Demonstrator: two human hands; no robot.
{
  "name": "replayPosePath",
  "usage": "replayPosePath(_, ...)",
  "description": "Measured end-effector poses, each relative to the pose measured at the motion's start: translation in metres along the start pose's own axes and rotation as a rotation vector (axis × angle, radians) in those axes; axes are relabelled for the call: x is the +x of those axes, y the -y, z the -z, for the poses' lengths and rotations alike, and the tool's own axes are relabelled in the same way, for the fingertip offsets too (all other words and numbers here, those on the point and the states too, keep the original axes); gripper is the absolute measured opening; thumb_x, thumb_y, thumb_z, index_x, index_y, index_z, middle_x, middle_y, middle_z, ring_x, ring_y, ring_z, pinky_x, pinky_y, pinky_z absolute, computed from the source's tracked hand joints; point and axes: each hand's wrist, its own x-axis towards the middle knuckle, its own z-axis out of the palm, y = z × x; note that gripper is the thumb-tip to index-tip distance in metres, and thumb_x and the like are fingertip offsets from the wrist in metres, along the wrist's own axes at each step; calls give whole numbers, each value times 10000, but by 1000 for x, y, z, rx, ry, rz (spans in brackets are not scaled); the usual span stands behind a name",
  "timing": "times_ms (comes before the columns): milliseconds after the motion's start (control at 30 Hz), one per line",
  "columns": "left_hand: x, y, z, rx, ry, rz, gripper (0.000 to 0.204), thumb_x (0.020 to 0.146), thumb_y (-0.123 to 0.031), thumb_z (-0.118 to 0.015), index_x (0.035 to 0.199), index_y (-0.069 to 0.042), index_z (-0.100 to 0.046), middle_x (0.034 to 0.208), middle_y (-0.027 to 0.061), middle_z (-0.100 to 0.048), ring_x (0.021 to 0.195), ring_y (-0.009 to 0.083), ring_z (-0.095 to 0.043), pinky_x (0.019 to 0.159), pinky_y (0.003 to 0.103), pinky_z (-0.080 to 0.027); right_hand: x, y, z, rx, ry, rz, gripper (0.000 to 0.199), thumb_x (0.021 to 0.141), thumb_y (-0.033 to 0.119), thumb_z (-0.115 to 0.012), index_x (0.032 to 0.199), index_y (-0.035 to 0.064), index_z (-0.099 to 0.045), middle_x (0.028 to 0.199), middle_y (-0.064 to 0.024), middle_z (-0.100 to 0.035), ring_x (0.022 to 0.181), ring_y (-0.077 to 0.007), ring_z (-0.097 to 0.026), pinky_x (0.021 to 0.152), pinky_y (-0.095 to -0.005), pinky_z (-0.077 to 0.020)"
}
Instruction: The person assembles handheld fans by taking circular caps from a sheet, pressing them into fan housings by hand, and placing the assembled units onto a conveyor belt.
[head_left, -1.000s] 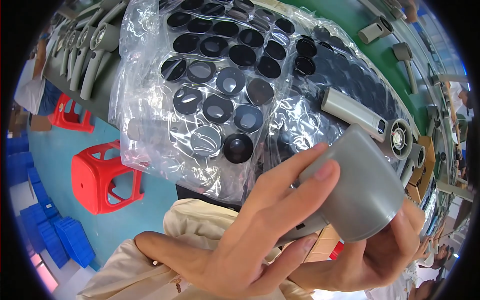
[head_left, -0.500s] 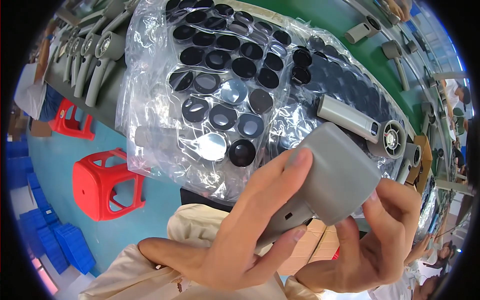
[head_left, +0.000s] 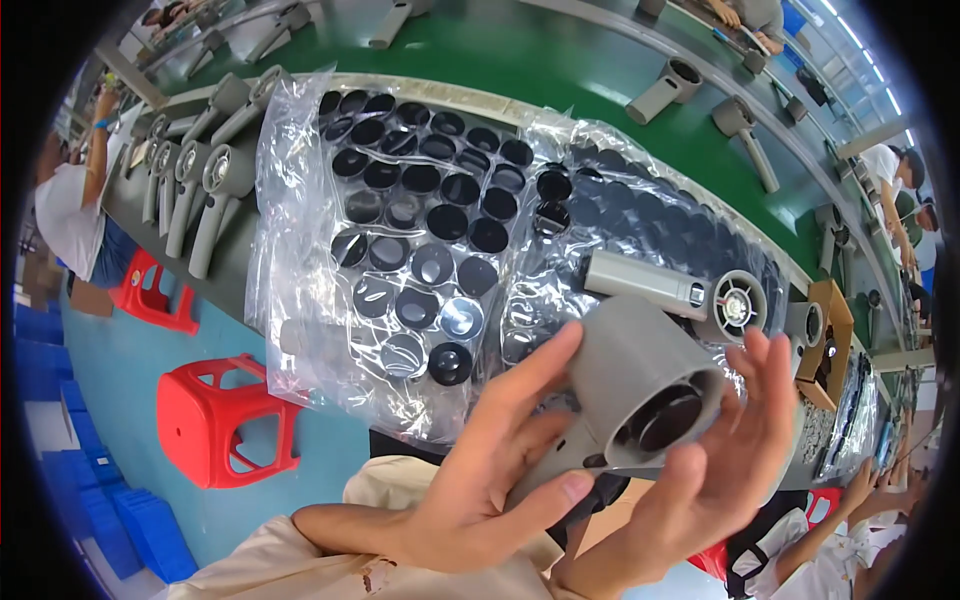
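Note:
I hold a grey hair-dryer body [head_left: 630,375] close to my chest, its round open barrel end turned toward me and to the right. My left hand [head_left: 490,470] grips it from the left and below, fingers over the top and thumb under the handle. My right hand [head_left: 720,450] cups the barrel's open end from the right, thumb at its rim and fingers spread. Beyond it on the bench lies a tray of several black round caps [head_left: 420,215] under a clear plastic bag. Another grey dryer [head_left: 670,290] lies on the bag just behind my hands.
A row of grey dryer bodies [head_left: 195,185] lies at the bench's left end. A green conveyor [head_left: 560,60] carries more dryers at the back. Red stools [head_left: 225,420] stand on the blue floor, with blue crates [head_left: 95,490] at lower left. Other people work at the left [head_left: 70,200] and right edges.
I have turned the dryer body so its open barrel end now faces me. My right hand has shifted from underneath to the barrel's open end.

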Motion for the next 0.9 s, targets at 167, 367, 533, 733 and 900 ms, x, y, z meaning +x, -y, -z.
replayPosePath(167, 9, 9, 0, 300, 47, -128, 769, 842, -23, -597, 1468, -18, -150, 1485, 215, -218, 1285, 302, -378, 1029, 391, -339, -12, 10, -3, 379, 123, -484, 728, 926, 475, -511, 1359, -92, -365, 1281, -209, -476, 1115, -256, -512, 936, -349, -404)
replayPosePath(367, 37, 22, -14, 298, -13, -394, 698, 884, -414, -622, 1342, 52, -375, 1296, 324, -427, 1138, 352, -523, 891, 413, -452, -18, 17, 4, 357, 78, -404, 683, 935, 464, -496, 1345, -66, -368, 1215, -237, -494, 1023, -268, -539, 854, -373, -444)
replayPosePath(533, 46, 29, -18, 452, 52, -693, 516, 883, -369, -626, 1153, 67, -566, 1155, 388, -481, 974, 351, -590, 779, 388, -498, -25, 17, 4, 350, -11, -314, 623, 924, 465, -510, 1299, -24, -414, 1184, -279, -496, 976, -301, -556, 802, -400, -472)
replayPosePath(733, 52, 42, -14, 430, -13, -660, 529, 884, -392, -608, 1169, 52, -558, 1139, 372, -500, 986, 372, -595, 755, 409, -513, -23, 11, -11, 393, -118, -315, 575, 904, 436, -539, 1247, -18, -457, 1137, -281, -521, 983, -311, -555, 795, -398, -481)
replayPosePath(900, 53, 44, -13, 376, -11, -757, 484, 885, -392, -607, 1157, 7, -576, 1173, 383, -492, 1052, 416, -577, 787, 481, -514, -25, 8, -8, 388, -84, -282, 534, 901, 452, -559, 1187, 4, -508, 1118, -260, -536, 981, -306, -551, 791, -399, -488)
